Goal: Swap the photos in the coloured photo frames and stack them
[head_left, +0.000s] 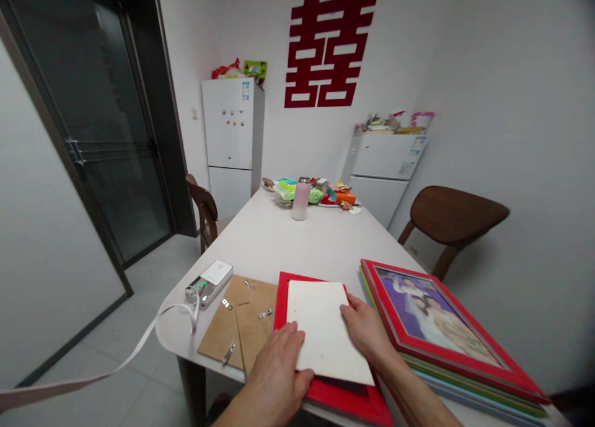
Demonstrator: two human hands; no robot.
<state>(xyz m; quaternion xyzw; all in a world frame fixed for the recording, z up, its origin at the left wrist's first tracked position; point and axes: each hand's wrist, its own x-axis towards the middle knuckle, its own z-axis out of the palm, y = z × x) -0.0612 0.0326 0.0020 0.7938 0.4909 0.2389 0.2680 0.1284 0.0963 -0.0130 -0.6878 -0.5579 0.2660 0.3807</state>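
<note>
Viewed from the head camera, twelve o'clock straight ahead. A glass door [118, 148] stands at ten o'clock. The far wall [274, 136] carries a red double-happiness sign [325, 49] at twelve. A white fridge [227, 123] stands at eleven and a second fridge [385, 160] at one, both topped with packets. One brown chair [453, 213] sits at two, another [202, 207] at eleven.

A white table [260, 247] runs forward from the person. At its far end, a pink bottle [301, 199] stands just before a heap of snacks [316, 194]. At ten o'clock lies a battery pack [209, 283], with a white strap [139, 340] trailing over the table edge. At two o'clock sits a stack of framed photos [446, 328], a red frame on top.

Directly ahead, a white card [323, 328] lies on a red frame [288, 303], beside a cardboard backing [237, 325] with metal clips [226, 303]. The left hand [276, 365] rests open on the card's lower left edge; the right hand [365, 325] rests open on its right edge. Both grips are wide, and neither hand closes on the card.
</note>
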